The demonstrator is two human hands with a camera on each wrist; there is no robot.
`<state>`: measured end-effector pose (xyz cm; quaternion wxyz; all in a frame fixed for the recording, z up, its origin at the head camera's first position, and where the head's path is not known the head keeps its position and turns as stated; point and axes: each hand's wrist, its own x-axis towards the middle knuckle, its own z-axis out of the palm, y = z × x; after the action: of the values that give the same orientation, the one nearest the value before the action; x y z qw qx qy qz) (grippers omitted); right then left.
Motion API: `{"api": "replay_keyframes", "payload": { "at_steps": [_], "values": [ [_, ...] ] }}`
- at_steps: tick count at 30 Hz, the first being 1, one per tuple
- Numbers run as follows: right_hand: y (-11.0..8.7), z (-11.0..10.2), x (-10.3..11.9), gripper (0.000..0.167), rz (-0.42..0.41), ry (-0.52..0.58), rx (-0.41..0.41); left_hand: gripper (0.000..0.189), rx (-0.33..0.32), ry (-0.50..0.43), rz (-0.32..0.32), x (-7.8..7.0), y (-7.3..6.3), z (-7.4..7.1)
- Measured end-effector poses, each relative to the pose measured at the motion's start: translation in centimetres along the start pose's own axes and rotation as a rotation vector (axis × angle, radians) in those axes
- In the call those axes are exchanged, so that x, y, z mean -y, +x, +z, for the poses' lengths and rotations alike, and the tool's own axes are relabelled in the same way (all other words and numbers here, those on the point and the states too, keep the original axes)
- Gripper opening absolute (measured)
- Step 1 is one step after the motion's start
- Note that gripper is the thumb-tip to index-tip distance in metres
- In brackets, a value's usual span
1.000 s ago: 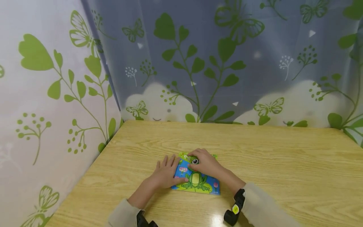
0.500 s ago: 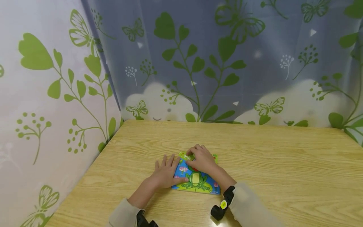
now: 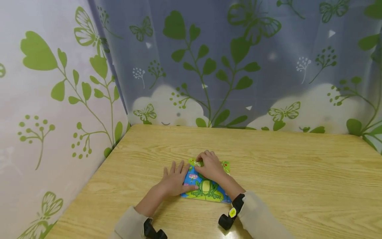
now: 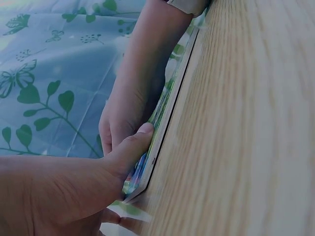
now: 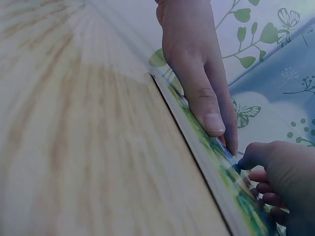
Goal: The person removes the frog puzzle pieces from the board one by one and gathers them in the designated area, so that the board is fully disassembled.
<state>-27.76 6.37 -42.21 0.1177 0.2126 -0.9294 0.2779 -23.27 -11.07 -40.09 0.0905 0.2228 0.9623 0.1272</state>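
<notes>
A jigsaw puzzle [image 3: 206, 192] with a green frog on a blue and yellow-green ground lies flat on the table. My left hand [image 3: 174, 182] rests along its left side, fingers spread and thumb laid over the lower left part. At the upper part, my right hand [image 3: 210, 167] covers much of the frog's head, its fingers bent and thumb curled in. In the right wrist view, a small blue puzzle piece [image 5: 237, 168] shows at the right thumb's tip, close to the bent fingers. The left wrist view shows the board's thin pale edge [image 4: 170, 113] beside the left thumb.
The wood-grain table [image 3: 286, 176] stretches out around the puzzle. Behind it hangs a blue-grey curtain [image 3: 185, 66] with green leaves and butterflies, and a pale one [image 3: 59, 99] at the left. Each wrist wears a black camera mount [image 3: 231, 214].
My right hand has shifted a little left and up over the frog's head, covering its eye and uncovering the puzzle's upper right corner. My left hand stays in place on the puzzle.
</notes>
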Motion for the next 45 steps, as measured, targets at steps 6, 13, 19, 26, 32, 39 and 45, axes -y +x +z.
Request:
{"api": "replay_keyframes", "payload": {
  "at_steps": [6,13,19,26,32,39,45],
  "values": [
    [0.2,0.2,-0.5,0.019,0.01,0.069,0.006,0.088,-0.001,-0.002,0.003,0.1,0.1,0.0],
    [0.2,-0.4,-0.6,0.027,0.038,0.126,0.07,0.089,0.004,0.01,0.002,0.0,0.1,0.0],
    [0.2,-1.4,-0.5,0.035,-0.017,0.079,0.157,0.089,0.013,0.009,0.003,-0.2,0.1,-0.1],
    [0.4,-2.2,-0.7,0.039,-0.065,0.178,0.25,0.088,0.011,-0.003,0.0,-0.2,-0.1,-0.3],
    [0.4,-2.3,-0.7,0.04,-0.054,0.213,0.275,0.09,0.021,-0.008,0.007,0.1,0.0,-0.2],
    [0.3,-2.1,-0.8,0.039,-0.036,0.21,0.251,0.089,0.02,-0.009,0.002,0.0,0.0,-0.1],
    [0.3,-2.4,-0.7,0.039,-0.029,0.222,0.249,0.088,0.01,-0.006,-0.003,-0.1,0.0,-0.1]
  ]
}}
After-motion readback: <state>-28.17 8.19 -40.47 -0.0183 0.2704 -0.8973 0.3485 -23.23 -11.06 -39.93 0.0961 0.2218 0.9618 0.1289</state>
